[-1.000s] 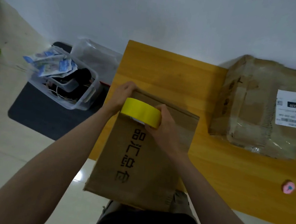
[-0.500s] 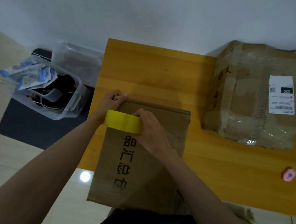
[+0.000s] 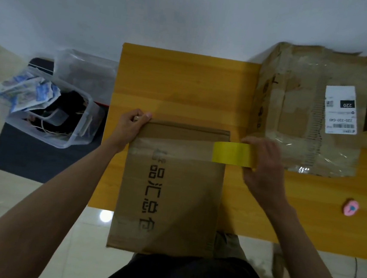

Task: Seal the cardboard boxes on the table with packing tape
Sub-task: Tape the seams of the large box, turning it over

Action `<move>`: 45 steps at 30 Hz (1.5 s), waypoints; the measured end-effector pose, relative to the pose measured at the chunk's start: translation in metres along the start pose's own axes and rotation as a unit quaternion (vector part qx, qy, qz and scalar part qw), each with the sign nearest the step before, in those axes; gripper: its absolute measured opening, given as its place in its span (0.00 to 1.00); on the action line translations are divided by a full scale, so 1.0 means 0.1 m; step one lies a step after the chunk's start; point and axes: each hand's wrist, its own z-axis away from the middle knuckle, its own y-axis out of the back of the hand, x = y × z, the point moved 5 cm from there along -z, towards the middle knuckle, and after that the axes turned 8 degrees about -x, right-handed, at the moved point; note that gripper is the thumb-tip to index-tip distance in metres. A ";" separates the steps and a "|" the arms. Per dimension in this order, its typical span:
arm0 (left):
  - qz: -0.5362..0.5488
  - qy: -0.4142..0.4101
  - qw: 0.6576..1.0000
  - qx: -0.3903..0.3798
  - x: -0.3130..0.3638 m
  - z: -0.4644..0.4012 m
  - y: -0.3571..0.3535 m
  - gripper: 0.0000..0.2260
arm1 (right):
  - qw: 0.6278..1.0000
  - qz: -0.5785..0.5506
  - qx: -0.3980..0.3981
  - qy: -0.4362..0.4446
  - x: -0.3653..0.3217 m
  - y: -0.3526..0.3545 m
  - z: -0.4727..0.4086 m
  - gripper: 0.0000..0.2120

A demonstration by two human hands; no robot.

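A brown cardboard box (image 3: 171, 205) with black printed characters lies on the wooden table (image 3: 183, 82), its near end hanging over the front edge. My left hand (image 3: 132, 127) grips the box's far left corner. My right hand (image 3: 262, 169) holds a yellow roll of packing tape (image 3: 232, 153) just past the box's right edge. A clear strip of tape (image 3: 172, 148) stretches from the left corner across the box top to the roll. A second, worn cardboard box (image 3: 293, 109) with a white shipping label stands at the table's far right.
A small pink round object (image 3: 350, 207) lies on the table at the right. On the floor to the left stand clear plastic bins (image 3: 52, 112) holding packets and cables, on a dark mat (image 3: 28, 159). A white wall runs behind the table.
My right hand has pulled the yellow roll from the box's left side across to its right edge, laying out a strip of clear tape. The left hand stays on the far left corner.
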 end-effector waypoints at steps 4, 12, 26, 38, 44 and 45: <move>0.000 0.006 1.000 0.008 0.01 0.01 -0.02 0.16 | 0.995 0.058 0.052 -0.058 0.52 0.36 0.31 0.21; -0.002 0.008 1.000 0.011 -0.01 0.01 -0.02 0.18 | 0.996 0.049 0.026 -0.069 0.59 0.29 0.45 0.27; 0.019 0.017 1.000 0.018 0.02 0.05 -0.03 0.16 | 0.988 0.092 -0.003 -0.122 0.81 -0.01 0.56 0.34; -0.271 -0.061 0.944 0.180 0.09 0.11 -0.10 0.19 | 0.973 0.158 0.010 -0.169 0.98 -0.42 0.62 0.36; -0.498 -0.118 0.847 0.140 0.24 0.15 -0.87 0.29 | 0.971 0.159 -0.019 -0.180 0.90 -0.67 0.68 0.37; -0.506 -0.121 0.846 0.119 0.27 0.12 -1.01 0.30 | 0.971 0.151 -0.022 -0.182 0.89 -0.71 0.69 0.37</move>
